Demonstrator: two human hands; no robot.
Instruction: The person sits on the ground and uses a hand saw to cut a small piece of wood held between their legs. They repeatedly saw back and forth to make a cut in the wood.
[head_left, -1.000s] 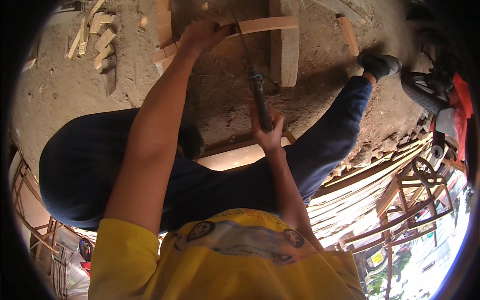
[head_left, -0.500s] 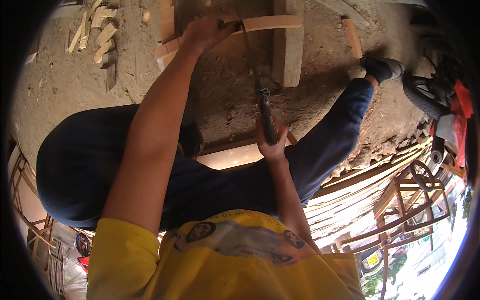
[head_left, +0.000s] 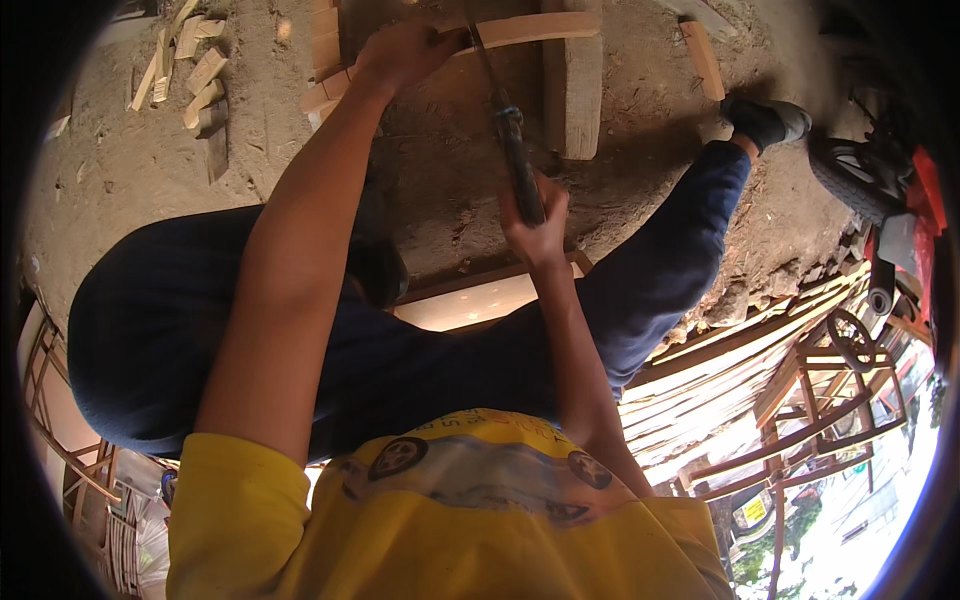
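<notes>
My right hand (head_left: 537, 222) is wrapped round the dark handle of a handsaw (head_left: 517, 160), which has something blue around its front end. The saw's thin blade runs away from me and crosses a pale, slightly curved wooden strip (head_left: 540, 29). Just left of the blade, my left hand (head_left: 408, 55) grips the strip from above, with its thumb side close to the blade. To the right, the strip lies across a thick wooden beam (head_left: 582, 100); its left part reaches some stacked wood pieces (head_left: 326, 50). The blade's far end is cut off by the picture's top edge.
Several wood offcuts (head_left: 205, 70) lie on the dirt floor at the far left. One loose piece (head_left: 703, 60) is near my right shoe (head_left: 768, 122). A motorcycle wheel (head_left: 850, 180) stands at the right. Long wooden strips (head_left: 690, 415) and a wooden frame (head_left: 850, 370) are at the lower right.
My right hand has pushed the saw forward, away from me and slightly left. My left hand keeps its grip on the wooden strip.
</notes>
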